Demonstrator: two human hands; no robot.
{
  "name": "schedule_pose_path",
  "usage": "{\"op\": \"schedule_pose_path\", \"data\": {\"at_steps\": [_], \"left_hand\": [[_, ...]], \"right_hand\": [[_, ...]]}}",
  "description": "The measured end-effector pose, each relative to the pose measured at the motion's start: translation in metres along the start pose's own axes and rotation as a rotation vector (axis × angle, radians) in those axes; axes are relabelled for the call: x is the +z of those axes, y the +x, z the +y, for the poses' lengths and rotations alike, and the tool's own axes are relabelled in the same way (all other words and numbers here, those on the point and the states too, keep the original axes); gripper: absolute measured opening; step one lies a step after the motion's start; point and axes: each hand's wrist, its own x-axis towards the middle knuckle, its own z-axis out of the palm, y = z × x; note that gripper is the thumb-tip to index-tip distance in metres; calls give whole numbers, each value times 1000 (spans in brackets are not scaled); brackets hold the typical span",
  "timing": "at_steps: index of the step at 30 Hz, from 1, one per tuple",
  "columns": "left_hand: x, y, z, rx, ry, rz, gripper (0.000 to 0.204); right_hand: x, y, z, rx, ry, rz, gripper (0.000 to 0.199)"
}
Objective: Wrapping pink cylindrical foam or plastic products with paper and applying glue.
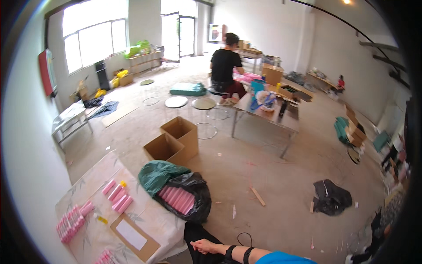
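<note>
Blue sleeve (281, 258) is nearest the cam, w/ a bare forearm (238, 253) & two black straps (247, 254) running L to the right hand (204, 247). Left hand's out of view.

Nearest work stuff = pink tubes (176, 200), lying side by side in an open black bag (201, 193) beyond the fingers, slightly L, well apart from them. More pink pcs, loose ones (116, 193) & a bundle (70, 223), are farther L on the cloth-covered desk (172, 229). Cardboard sheet (149, 248) w/ white paper (131, 234) is L of the fingers, near the desk edge.

For good handling, prob best to lift tubes a few at a time, bag mouth held wide so the plastic doesn't snag, & keep straps off the cloth. Rows should stay lined up, caps the same way, IMO.

Fingers: loosely curled, index a bit straighter & aimed L; neither spread wide nor clearly pressed together. They're over or just beside black fabric (198, 231); can't tell if they touch it or pinch anything small.
</note>
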Motion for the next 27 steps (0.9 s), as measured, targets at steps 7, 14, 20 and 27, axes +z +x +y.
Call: {"op": "schedule_pose_path", "data": {"at_steps": [7, 14, 20, 27], "left_hand": [[42, -7, -7, 136, 121, 90, 66], [50, 1, -8, 177, 158, -121, 52], [75, 23, 0, 226, 464, 198, 66], [49, 9, 1, 270, 495, 330, 66]], "right_hand": [[-3, -7, 9, -11, 50, -45, 39], [2, -12, 15, -89, -145, 49, 37], [-13, -19, -10, -56, -65, 59, 35], [2, -16, -6, -16, -52, -21, 33]]}}
